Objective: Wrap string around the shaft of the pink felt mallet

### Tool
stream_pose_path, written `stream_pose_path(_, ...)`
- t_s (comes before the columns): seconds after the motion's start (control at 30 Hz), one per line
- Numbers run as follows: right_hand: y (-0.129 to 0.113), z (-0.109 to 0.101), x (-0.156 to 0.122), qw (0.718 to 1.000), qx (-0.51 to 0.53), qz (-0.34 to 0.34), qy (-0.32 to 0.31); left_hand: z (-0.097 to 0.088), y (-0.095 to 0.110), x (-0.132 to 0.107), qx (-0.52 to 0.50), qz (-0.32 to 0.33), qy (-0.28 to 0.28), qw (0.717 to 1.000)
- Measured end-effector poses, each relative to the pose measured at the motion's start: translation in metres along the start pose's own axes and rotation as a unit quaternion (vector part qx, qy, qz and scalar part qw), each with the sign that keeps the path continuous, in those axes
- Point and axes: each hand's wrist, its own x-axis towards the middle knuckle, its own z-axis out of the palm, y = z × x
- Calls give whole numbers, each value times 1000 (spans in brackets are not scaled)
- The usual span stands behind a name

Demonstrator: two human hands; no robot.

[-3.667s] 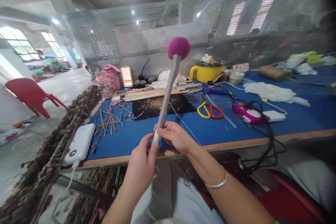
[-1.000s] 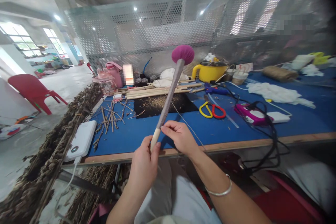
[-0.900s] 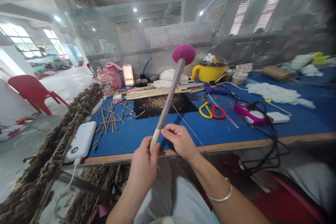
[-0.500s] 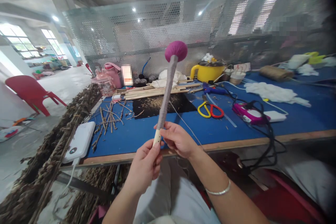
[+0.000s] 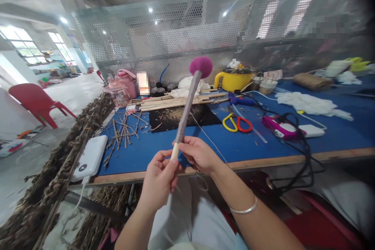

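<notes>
A mallet-like stick with a round purple head is held up at a slant over the table's front edge. Grey thread-like wrapping covers most of its shaft, leaving a pale bare end at the bottom. My left hand is closed around that bare end, thumb along its front. My right hand pinches the shaft where the grey wrapping stops; its lower fingers are curled, and whether they also hold thread cannot be made out. A thin pale strand slants from behind the shaft towards the table edge.
On the blue tabletop lie thin twigs, a black cloth with shavings, pale sticks, scissors, a glue gun and a white power bank. A yellow pot stands behind, before a perforated metal screen.
The purple head has dipped down and slightly right, and the shaft leans more. Dark spots on the bare end have gone from sight. Both hands keep their hold.
</notes>
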Motion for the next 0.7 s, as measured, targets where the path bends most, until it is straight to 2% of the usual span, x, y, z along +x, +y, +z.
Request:
stream_pose_path(0.1, -5, -3, -3, 997, 58, 4, -44, 3, 2, -3, -102, -26, -45, 993)
stream_pose_path(0.17, -6, -3, -5, 997, 55, -4, -50, 5, 3, -4, -120, -46, -63, 990)
stream_pose_path(0.23, -4, -3, -5, 999, 26, 1, -38, 6, 3, -5, -73, -67, -59, 993)
stream_pose_path(0.27, -2, -2, -4, 999, 13, 5, -30, 7, 2, -6, -28, -64, -40, 997)
stream_pose_path(0.33, 3, 0, -2, 1000, 0, 7, -21, 8, -1, -6, 74, -24, 12, 997)
stream_pose_path(0.4, 6, 2, 1, 1000, -2, -5, -10, 9, -4, -6, 155, 46, 58, 985)
stream_pose_path(0.47, 7, 4, 2, 1000, 1, -18, 3, 9, -5, -5, 179, 78, 73, 978)
stream_pose_path(0.57, 3, 4, 2, 1000, 19, -15, -20, 7, -3, -4, 104, 37, 48, 993)
stream_pose_path(0.7, -5, 0, -3, 997, 56, 9, -58, 3, 3, -5, -45, -12, -44, 998)
